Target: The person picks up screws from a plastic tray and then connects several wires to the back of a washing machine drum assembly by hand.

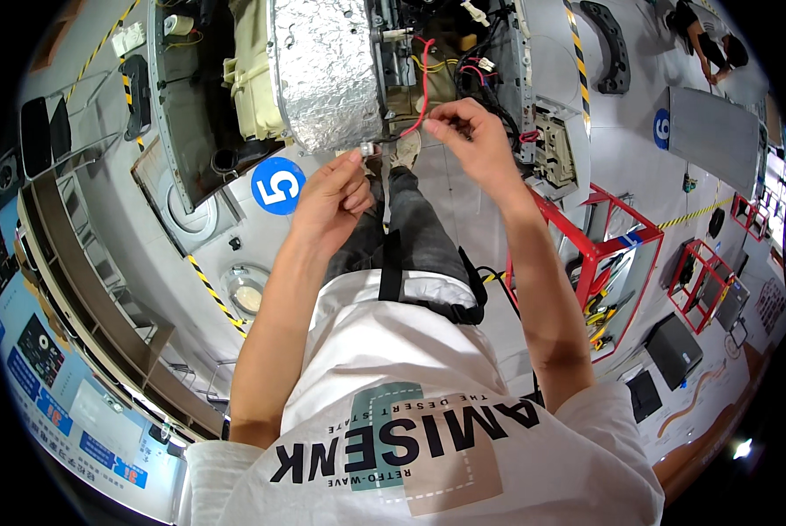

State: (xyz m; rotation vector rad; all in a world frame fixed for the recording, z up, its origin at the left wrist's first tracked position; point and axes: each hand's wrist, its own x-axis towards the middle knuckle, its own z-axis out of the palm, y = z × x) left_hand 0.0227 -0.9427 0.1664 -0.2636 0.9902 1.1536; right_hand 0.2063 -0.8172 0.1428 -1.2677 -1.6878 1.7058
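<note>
My left hand [333, 191] is closed, its thumb and forefinger pinching a small whitish wire connector [367, 149] just below the foil-covered housing [327, 74]. From the connector a dark lead runs right and joins a red wire [426, 74], which loops up into the opened appliance. My right hand [476, 145] pinches the wire near its lower bend; the exact grip at the fingertips is small and partly hidden. Beside the foil housing sits a cream plastic tub [251, 74], inside the appliance's grey metal cabinet [169, 114].
More wires [489, 70] hang inside the cabinet on the right. A red tool rack [599, 250] with hand tools stands at my right. On the floor at left lie a panel with a round opening [187, 210] and a round glass door [246, 289]. Another person [708, 44] works far right.
</note>
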